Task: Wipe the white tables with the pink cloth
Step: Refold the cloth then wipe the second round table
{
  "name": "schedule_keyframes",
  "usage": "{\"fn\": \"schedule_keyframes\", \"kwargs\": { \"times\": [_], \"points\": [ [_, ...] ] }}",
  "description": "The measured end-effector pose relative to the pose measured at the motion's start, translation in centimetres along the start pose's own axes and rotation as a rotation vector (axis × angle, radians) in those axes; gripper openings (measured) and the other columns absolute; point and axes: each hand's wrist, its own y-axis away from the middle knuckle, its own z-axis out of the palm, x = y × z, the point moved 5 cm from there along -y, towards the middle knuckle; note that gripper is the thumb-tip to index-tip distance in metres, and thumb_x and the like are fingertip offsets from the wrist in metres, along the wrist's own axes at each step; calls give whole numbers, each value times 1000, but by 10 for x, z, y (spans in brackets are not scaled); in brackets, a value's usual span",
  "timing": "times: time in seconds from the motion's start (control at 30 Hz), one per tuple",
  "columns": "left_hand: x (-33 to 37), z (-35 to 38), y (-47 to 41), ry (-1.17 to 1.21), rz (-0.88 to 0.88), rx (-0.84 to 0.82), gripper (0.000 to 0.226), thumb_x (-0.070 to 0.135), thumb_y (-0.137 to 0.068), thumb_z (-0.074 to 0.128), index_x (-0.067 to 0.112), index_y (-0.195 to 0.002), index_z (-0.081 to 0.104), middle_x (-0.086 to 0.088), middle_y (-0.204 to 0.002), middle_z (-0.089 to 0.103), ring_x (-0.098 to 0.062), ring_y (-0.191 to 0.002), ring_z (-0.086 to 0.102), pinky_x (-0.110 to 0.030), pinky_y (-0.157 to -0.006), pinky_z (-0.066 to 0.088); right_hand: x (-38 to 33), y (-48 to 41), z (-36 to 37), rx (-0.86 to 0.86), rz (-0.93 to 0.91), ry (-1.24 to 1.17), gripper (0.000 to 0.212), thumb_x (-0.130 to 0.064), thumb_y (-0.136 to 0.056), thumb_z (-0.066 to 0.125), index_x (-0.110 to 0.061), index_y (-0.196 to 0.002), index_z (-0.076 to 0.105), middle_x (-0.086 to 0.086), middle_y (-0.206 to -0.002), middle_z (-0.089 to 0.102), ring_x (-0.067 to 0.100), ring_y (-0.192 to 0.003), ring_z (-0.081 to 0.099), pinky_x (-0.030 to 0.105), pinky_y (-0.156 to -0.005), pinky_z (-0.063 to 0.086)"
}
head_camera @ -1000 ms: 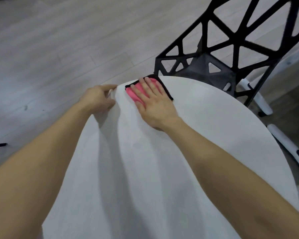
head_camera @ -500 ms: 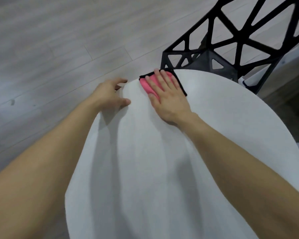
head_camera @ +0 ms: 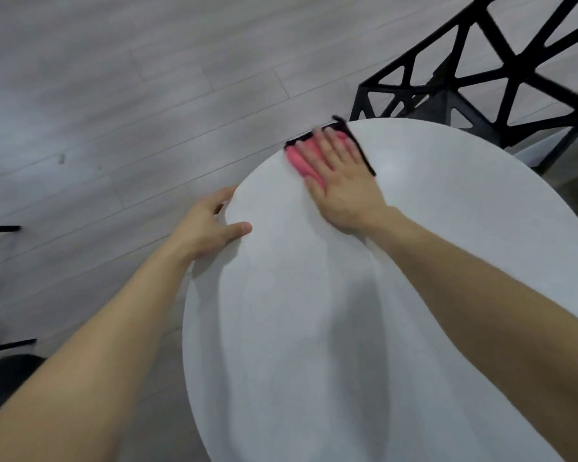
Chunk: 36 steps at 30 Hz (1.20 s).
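A round white table (head_camera: 431, 261) fills the lower right of the head view. The pink cloth (head_camera: 299, 160), edged in black, lies at the table's far rim. My right hand (head_camera: 342, 181) presses flat on the cloth with its fingers spread, covering most of it. My left hand (head_camera: 211, 225) grips the table's left edge, thumb on top and fingers curled over the rim. Both forearms reach in from the bottom of the view.
A black chair (head_camera: 474, 81) with an open triangular lattice stands just behind the table at the upper right. Grey wood-plank floor (head_camera: 114, 95) spreads to the left and behind. Thin black legs (head_camera: 0, 229) of other furniture show at the left edge.
My left hand has slid nearer along the table's left rim. My right hand stays pressed on the cloth at the far edge, and the view has shifted left.
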Motion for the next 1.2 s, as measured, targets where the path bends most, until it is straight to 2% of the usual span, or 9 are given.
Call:
{"fn": "schedule_keyframes", "kwargs": {
  "times": [0.13, 0.27, 0.37, 0.53, 0.63, 0.83, 0.93, 1.1, 1.2],
  "points": [
    [0, 8, -4, -23, 9, 82, 75, 20, -89, 85, 40, -153, 53, 17, -140, 63, -9, -128, 58, -35, -113, 44, 62, 0, -9, 41, 529, -24, 73, -53, -107, 18, -27, -174, 5, 14, -181, -3, 33, -168, -5, 56, -134, -2],
    [-17, 1, 3, -73, -37, 115, 79, 26, -86, 87, 41, -155, 51, 15, -147, 62, -14, -136, 58, -40, -119, 44, -87, -2, 13, -22, -118, -10, 65, -48, -111, 27, -32, -173, 17, 11, -181, 10, 31, -168, 5, 55, -134, 3],
    [-23, -1, 7, -44, -78, 140, 74, 25, -88, 86, 38, -153, 54, 12, -139, 66, -13, -126, 61, -32, -107, 46, -85, 8, 10, -63, -287, -36, 62, -49, -112, 26, -34, -172, 21, 6, -181, 10, 26, -168, 5, 49, -135, 3],
    [-11, 13, 3, 40, -71, 189, 64, 23, -90, 84, 40, -147, 59, 12, -125, 68, -16, -114, 66, -32, -99, 48, 119, 49, -11, 1, 420, -3, 74, -55, -104, 12, -31, -173, 8, 12, -181, 2, 32, -168, 1, 54, -135, -1],
    [-7, 15, 1, 28, -87, 216, 67, 27, -86, 86, 45, -144, 59, 14, -128, 69, -18, -119, 65, -38, -110, 49, 126, 55, -11, 1, 622, -19, 76, -53, -103, 12, -28, -174, 4, 14, -181, -3, 33, -168, -4, 56, -134, -1],
    [-11, 12, 22, 95, -129, 288, 63, 25, -86, 89, 30, -143, 62, 11, -118, 66, -12, -106, 64, -27, -93, 47, -78, 13, 7, -51, -230, -35, 62, -46, -113, 21, -33, -173, 13, 6, -182, 4, 25, -168, -1, 50, -135, -2],
    [-28, 13, 66, 254, -201, 354, 58, 28, -83, 92, 22, -133, 62, 8, -112, 72, -9, -96, 72, -32, -79, 58, -54, 8, 4, -70, -239, -45, 61, -49, -114, 18, -38, -173, 8, 1, -182, -1, 20, -168, -6, 44, -135, -7],
    [-89, 33, 177, 345, -382, 245, 58, 14, -97, 78, 31, -146, 54, 0, -125, 74, -19, -106, 75, -44, -87, 63, -35, -4, 4, -29, -15, -50, 65, -45, -112, 25, -31, -174, 10, 9, -182, -1, 27, -168, -3, 50, -135, -6],
    [-109, 53, 199, 319, -391, 338, 64, 7, -98, 73, 38, -150, 53, -3, -122, 72, -10, -98, 74, -31, -79, 60, -109, 34, 13, -29, -286, -27, 63, -42, -112, 28, -28, -173, 17, 12, -181, 7, 30, -168, 3, 53, -135, -1]
  ]
}}
